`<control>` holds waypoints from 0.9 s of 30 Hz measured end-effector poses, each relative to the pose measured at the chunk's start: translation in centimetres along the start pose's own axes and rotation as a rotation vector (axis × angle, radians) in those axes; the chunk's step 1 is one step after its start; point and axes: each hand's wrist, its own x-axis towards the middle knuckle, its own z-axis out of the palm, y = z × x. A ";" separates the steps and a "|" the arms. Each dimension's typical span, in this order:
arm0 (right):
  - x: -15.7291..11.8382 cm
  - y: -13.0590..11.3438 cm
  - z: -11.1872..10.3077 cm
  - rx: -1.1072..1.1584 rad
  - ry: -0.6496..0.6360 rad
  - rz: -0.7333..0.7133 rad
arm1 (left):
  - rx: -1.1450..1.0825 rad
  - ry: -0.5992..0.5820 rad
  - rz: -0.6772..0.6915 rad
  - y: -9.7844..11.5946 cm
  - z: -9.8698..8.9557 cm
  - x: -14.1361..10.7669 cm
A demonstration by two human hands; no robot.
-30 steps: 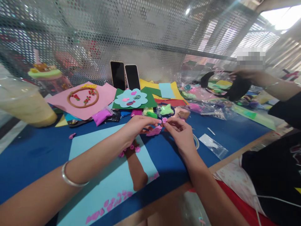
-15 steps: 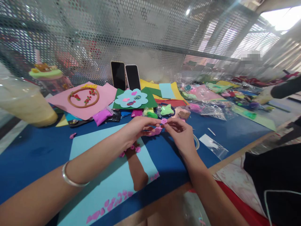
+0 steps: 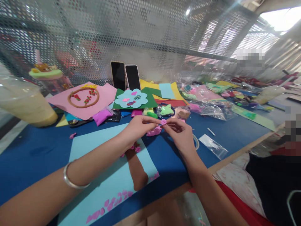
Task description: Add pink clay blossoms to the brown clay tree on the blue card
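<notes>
Between the fingertips of my left hand [image 3: 142, 127] and my right hand [image 3: 180, 131] is a small pink clay flower [image 3: 163, 122]. Both hands pinch it, one from each side, above the blue table. Just below the fingers lies a larger lump of pink clay [image 3: 154, 131]. Under my left forearm is a light blue sheet [image 3: 101, 175] with a brown clay tree trunk [image 3: 135, 168]. Small pink flowers [image 3: 138, 149] sit at the trunk's top, partly hidden by my left wrist. Pink clay petals [image 3: 113, 204] run along the sheet's near edge.
Two phones [image 3: 118, 75] lean against the perforated metal screen. A plastic cup of pale drink [image 3: 30, 106] stands at the left. Clay packets [image 3: 102, 116] and coloured papers line the back. A roll of tape [image 3: 196, 142] and a clear bag [image 3: 213, 146] lie right of my hand.
My left fingers have closed in, the thumb now nearer the pink flower. The dark-sleeved arm at the far right has drawn back, showing another cup there.
</notes>
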 end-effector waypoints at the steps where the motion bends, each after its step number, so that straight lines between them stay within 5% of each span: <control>1: 0.0 0.0 0.0 0.003 -0.003 0.003 | 0.041 0.012 0.021 0.1 0.0 -0.1; 27: 0.0 0.0 0.0 0.116 -0.049 0.082 | 0.221 0.068 0.109 0.5 0.2 -0.4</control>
